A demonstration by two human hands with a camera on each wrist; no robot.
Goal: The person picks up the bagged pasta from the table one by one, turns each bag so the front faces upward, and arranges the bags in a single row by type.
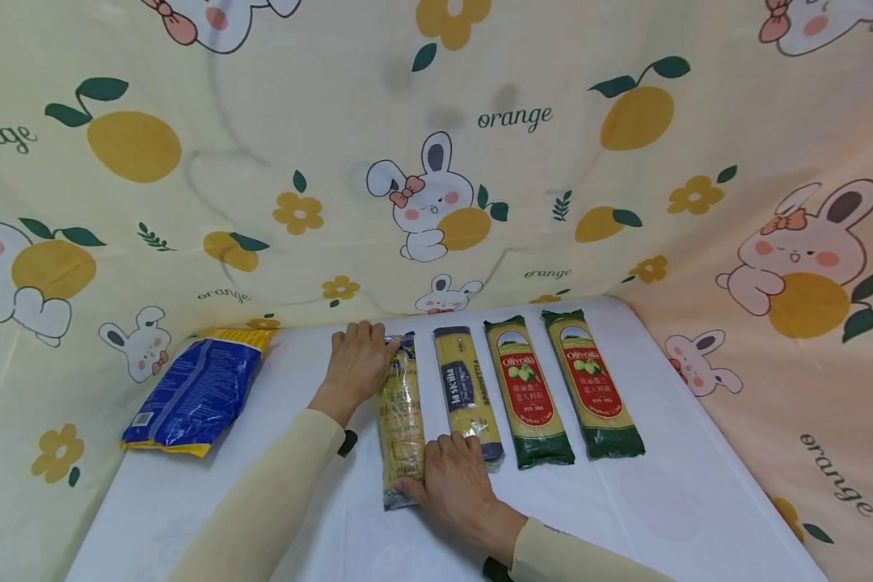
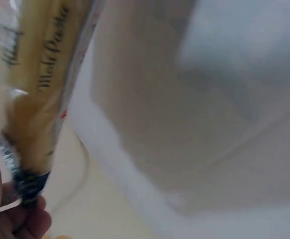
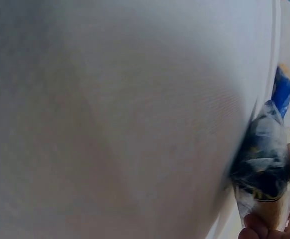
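A clear pack of spaghetti (image 1: 402,416) with dark ends lies lengthwise on the white table, the leftmost of the row of pasta packs. At its far end my left hand (image 1: 356,368) pinches the dark tip, and in the left wrist view the fingers (image 2: 33,219) close round that tip below the printed "Pasta" lettering. My right hand (image 1: 457,481) holds the near end from the right side; the right wrist view has thumb and fingertips (image 3: 254,226) on either side of the crinkled dark end (image 3: 262,164). Part of the far end is hidden by the left hand.
Just right lies a La Sicilia spaghetti pack (image 1: 469,396), followed by one green-ended Olivoila pack (image 1: 527,392) and another Olivoila pack (image 1: 592,388). A blue and yellow bag (image 1: 196,396) rests at the table's left edge. Printed cloth (image 1: 335,162) rises behind the white table (image 1: 611,517).
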